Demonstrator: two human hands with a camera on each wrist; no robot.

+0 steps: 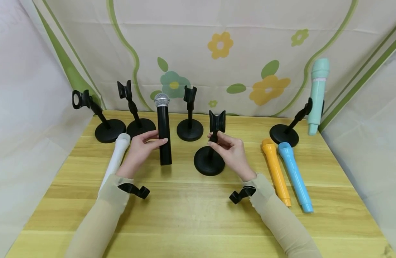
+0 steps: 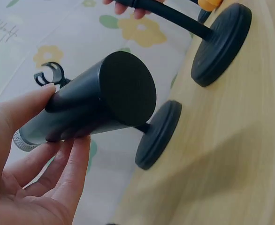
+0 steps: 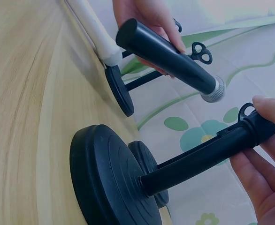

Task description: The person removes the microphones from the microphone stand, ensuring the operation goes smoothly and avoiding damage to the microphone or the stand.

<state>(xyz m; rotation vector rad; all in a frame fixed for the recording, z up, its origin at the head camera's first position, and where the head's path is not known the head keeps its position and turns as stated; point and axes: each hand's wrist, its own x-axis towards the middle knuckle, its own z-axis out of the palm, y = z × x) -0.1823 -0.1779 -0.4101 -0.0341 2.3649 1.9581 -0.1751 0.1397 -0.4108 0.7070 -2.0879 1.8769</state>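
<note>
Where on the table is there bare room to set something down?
Bare: the front middle of the table, between the sleeves; the right side, beyond the blue mic; the back strip between the held stand and rear right stand. Crowded: back left, where two stands, the white mic and left hand sit close.

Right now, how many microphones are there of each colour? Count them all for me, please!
Black microphone, in the left hand: 1
White microphone: 1
Orange microphone: 1
Blue microphone: 1
Mint green microphone, up in a stand: 1
Total: 5 microphones
</note>
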